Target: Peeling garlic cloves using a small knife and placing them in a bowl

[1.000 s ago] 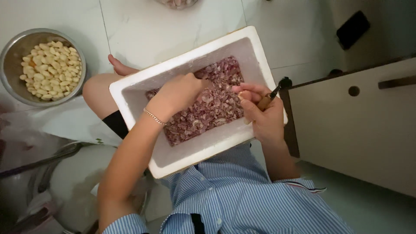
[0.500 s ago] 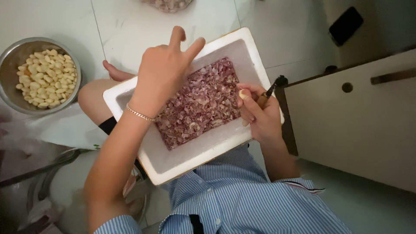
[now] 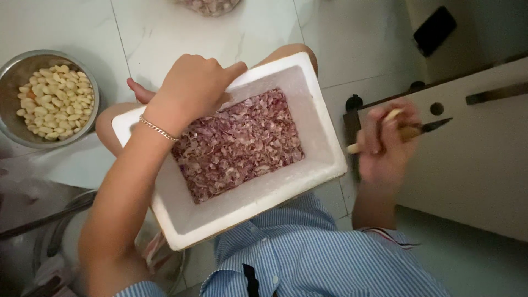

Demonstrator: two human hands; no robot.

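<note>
Two hands: left hand over foam box, right hand gripping knife.

I'm seeing a white foam box under my left hand, filled with purplish-pink skins. My right hand, off to the box's right, is gripping a knife with a pale wooden handle and dark blade. Left of the left hand, a silver bowl is showing creamy yellow cloves. My shirt is showing blue-and-white stripes.
</note>
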